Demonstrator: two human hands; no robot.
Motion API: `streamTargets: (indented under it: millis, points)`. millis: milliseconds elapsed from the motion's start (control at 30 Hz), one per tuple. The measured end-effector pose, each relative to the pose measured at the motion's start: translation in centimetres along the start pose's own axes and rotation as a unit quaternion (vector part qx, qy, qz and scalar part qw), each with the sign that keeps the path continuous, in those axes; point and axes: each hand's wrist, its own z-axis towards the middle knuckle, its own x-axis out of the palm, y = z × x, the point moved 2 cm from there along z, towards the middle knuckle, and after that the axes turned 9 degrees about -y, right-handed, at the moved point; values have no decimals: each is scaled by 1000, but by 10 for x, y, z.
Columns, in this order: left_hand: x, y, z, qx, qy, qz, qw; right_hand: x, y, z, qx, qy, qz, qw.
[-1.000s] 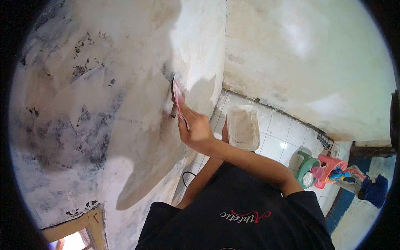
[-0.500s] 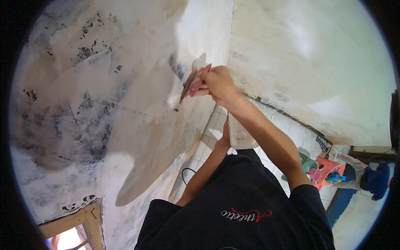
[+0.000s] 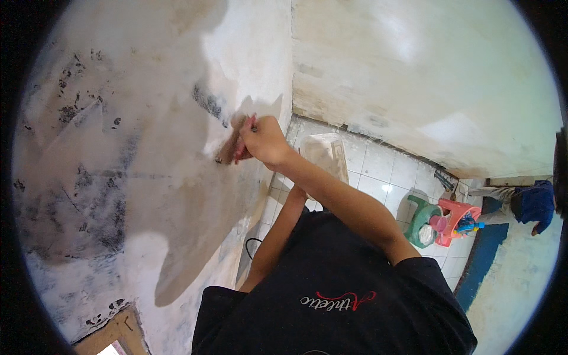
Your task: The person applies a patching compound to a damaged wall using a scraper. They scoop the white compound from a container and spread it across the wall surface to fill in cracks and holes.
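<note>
My right hand [image 3: 264,142] is closed around a flat pink-red scraper [image 3: 240,149], its edge pressed against or very near the patchy wall [image 3: 195,195] on my left. A dark smudge [image 3: 208,103] marks the wall just beyond the tool. Lower down, a whitish rectangular tray [image 3: 338,155] is held out in front of me, tilted, with pale residue inside. My left hand [image 3: 300,192] grips its near side, the fingers mostly hidden behind my right forearm.
A pale green wall [image 3: 426,89] meets the patchy one in a corner ahead. On the tiled floor [image 3: 374,188] stand a green stool [image 3: 419,214] and a pink stool [image 3: 457,214] bearing small items. A person in dark blue [image 3: 532,204] is at the far right. A wooden frame [image 3: 115,331] sits lower left.
My right hand and scraper have moved a little toward me along the wall, past the dark smudge. The tray shows more openly beyond my forearm. The whole view has shifted.
</note>
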Motion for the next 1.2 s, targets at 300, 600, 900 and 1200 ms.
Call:
streamTargets:
  millis: [300,600,900,1200]
  points:
    - [9,-5,0,-8,21,-40,999,-111,126,-60,-273,-93,-171,942]
    - [11,-7,-2,-62,142,-107,982,-143,38,-118,-194,-103,-570,792]
    - [19,1,2,-43,37,-33,998,-180,4,-90,-147,-131,-409,891]
    - [22,-18,1,-4,26,-50,998,-184,4,-96,-113,-152,-345,919]
